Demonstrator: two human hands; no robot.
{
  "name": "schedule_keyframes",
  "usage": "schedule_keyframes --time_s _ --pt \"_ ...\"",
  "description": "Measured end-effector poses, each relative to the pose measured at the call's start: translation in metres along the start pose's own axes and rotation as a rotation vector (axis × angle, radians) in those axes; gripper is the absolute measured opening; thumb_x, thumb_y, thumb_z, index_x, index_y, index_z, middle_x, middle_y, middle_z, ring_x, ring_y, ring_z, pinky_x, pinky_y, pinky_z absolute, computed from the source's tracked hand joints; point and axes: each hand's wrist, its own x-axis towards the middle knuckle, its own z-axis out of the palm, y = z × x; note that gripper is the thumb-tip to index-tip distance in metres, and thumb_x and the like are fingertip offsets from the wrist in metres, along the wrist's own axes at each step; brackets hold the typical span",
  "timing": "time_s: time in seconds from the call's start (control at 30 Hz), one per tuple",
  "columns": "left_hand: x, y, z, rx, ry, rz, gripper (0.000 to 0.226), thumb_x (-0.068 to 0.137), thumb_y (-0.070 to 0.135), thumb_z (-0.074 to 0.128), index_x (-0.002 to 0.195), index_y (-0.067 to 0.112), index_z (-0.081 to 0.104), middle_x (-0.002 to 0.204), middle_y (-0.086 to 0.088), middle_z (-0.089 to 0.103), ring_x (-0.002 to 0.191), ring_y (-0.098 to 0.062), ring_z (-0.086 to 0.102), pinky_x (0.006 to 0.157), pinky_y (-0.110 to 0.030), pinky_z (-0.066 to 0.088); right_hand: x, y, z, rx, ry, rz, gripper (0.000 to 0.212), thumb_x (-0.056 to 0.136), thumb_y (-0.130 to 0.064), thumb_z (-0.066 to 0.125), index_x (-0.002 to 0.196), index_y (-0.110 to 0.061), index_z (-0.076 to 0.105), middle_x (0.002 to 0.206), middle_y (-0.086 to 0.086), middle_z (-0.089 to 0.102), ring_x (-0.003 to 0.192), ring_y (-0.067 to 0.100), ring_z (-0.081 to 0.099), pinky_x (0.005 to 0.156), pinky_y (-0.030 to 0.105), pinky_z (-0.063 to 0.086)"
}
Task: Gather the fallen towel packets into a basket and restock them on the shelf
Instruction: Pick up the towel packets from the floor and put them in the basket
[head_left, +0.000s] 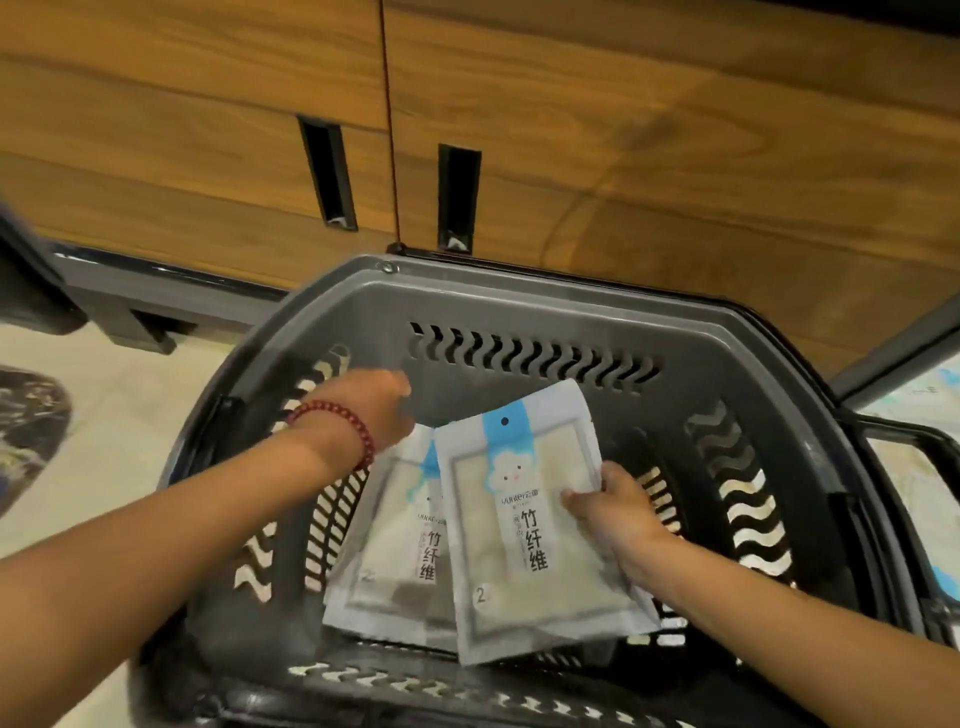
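Closest to you, at 6 o'clock, is the near rim of the basket (395, 693), which you are reaching over. Your right hand (613, 514), at 4 o'clock from the middle, pinches the front packet (514, 525) by its right edge, thumb on the face and fingers behind, so the packet is held tilted within the basket's walls. The back packet (395, 540) lies partly behind it, toward 8 o'clock. Your left hand (387, 410) is at that packet's top edge near 10 o'clock, but blur hides the fingers, so I cannot tell whether it grips or only touches. Expect these packets to be light, flat and bendy: soft towel in glossy film that will likely slide out of a loose pinch and flop if you hold one corner. Take each by a long edge or by the blue header with the hang hole, thumb across the face, and carry them stacked.
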Motion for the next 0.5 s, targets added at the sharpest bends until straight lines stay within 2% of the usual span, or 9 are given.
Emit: schedule_keyframes --time_s 0.07,0.13,0.17,0.23,0.27,0.33,0.37,0.43,0.5 --pt "-0.019 -0.011 -0.028 0.052 0.299 0.027 0.024 0.087 0.035 0.054 0.106 0.022 0.058 0.104 0.001 0.061 0.094 -0.019 0.057 0.082 -0.035 0.051 0.006 0.004 0.024 0.040 0.000 0.100 0.020 0.088 -0.009 0.061 0.107 -0.012 0.054 0.113 0.011 0.064 0.103 0.030 0.061 0.089 0.046 0.052" --pt "-0.037 -0.028 -0.039 0.171 0.461 -0.014 0.034 0.082 0.035 0.061 0.112 0.022 0.055 0.113 -0.002 0.055 0.104 -0.023 0.052 0.087 -0.038 0.049 0.014 0.008 0.049 0.209 -0.037 0.165 0.028 0.090 -0.003 0.058 0.117 -0.007 0.054 0.115 0.014 0.064 0.102 0.032 0.062 0.073 0.040 0.055" --pt "-0.043 -0.036 -0.039 0.197 0.454 -0.094 0.045 0.081 0.034 0.062 0.123 0.022 0.049 0.125 -0.006 0.048 0.114 -0.025 0.047 0.094 -0.040 0.044 0.017 0.009 0.061 0.287 -0.058 0.186 0.030 0.090 0.000 0.056 0.119 -0.005 0.053 0.115 0.016 0.064 0.101 0.032 0.062 0.067 0.038 0.055" --pt "-0.052 -0.047 -0.036 0.182 0.295 -0.291 0.068 0.085 0.035 0.058 0.143 0.026 0.022 0.147 -0.010 0.024 0.133 -0.029 0.029 0.108 -0.044 0.032 0.025 0.015 0.081 0.274 -0.079 0.204 0.030 0.089 0.000 0.058 0.119 -0.002 0.052 0.113 0.016 0.064 0.098 0.032 0.063 0.071 0.039 0.056" --pt "-0.053 -0.050 -0.034 0.149 0.222 -0.353 0.075 0.087 0.033 0.056 0.145 0.028 0.010 0.149 -0.011 0.018 0.133 -0.031 0.028 0.109 -0.045 0.033 0.030 0.018 0.090 0.210 -0.081 0.201 0.029 0.089 -0.002 0.059 0.117 -0.002 0.050 0.107 0.013 0.064 0.093 0.030 0.063 0.069 0.036 0.056" --pt "-0.052 -0.052 -0.031 0.065 0.182 -0.387 0.078 0.088 0.026 0.056 0.146 0.031 0.005 0.140 -0.013 0.028 0.119 -0.031 0.042 0.098 -0.045 0.043 0.037 0.025 0.099 0.089 -0.096 0.225 0.029 0.088 -0.005 0.062 0.113 -0.001 0.048 0.094 0.008 0.061 0.083 0.025 0.061 0.059 0.029 0.053" --pt "-0.051 -0.052 -0.031 0.050 0.191 -0.382 0.078 0.087 0.023 0.056 0.147 0.030 0.006 0.134 -0.013 0.032 0.114 -0.031 0.045 0.093 -0.044 0.045 0.042 0.030 0.101 0.019 -0.135 0.240 0.033 0.088 -0.007 0.061 0.117 0.001 0.049 0.099 0.011 0.061 0.089 0.027 0.061 0.066 0.032 0.054" --pt "-0.051 -0.051 -0.028 0.072 0.214 -0.375 0.078 0.088 0.020 0.056 0.148 0.029 0.007 0.131 -0.013 0.034 0.112 -0.031 0.046 0.091 -0.043 0.046 0.047 0.041 0.101 -0.205 -0.275 0.284 0.038 0.091 -0.015 0.056 0.125 0.001 0.052 0.123 0.016 0.057 0.114 0.030 0.055 0.094 0.033 0.048" --pt "-0.053 -0.051 -0.024 0.091 0.239 -0.383 0.080 0.088 0.019 0.056 0.148 0.028 0.004 0.131 -0.014 0.035 0.113 -0.030 0.045 0.091 -0.042 0.045 0.048 0.050 0.101 -0.338 -0.359 0.303 0.036 0.090 -0.015 0.055 0.122 0.001 0.057 0.128 0.017 0.055 0.119 0.031 0.052 0.102 0.032 0.043"
